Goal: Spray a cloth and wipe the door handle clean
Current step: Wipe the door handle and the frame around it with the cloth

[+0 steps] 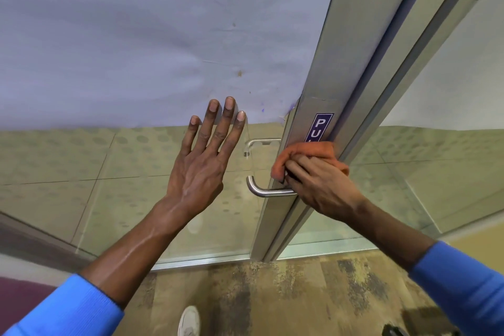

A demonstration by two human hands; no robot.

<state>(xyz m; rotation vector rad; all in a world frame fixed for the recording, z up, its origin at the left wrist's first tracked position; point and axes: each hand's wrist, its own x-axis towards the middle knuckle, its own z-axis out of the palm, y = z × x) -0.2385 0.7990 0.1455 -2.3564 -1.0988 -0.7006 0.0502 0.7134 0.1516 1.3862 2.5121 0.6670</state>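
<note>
A steel lever door handle [261, 190] juts left from the metal door frame [321, 84] of a glass door. My right hand [321, 185] grips an orange cloth [308, 151] and presses it on the frame just above the handle's base, under a blue "PU.." sticker [321, 125]. My left hand [203, 163] lies flat against the glass pane, fingers spread, left of the handle and holding nothing. A second handle [257, 142] shows through the glass on the far side. No spray bottle is in view.
The pane's upper part carries lavender film [136, 35]; below it the glass is see-through with dots. A second glass panel [450, 172] stands to the right. Mottled carpet [272, 294] covers the floor, with a white shoe [189, 320] at the bottom and a dark object [395, 331] bottom right.
</note>
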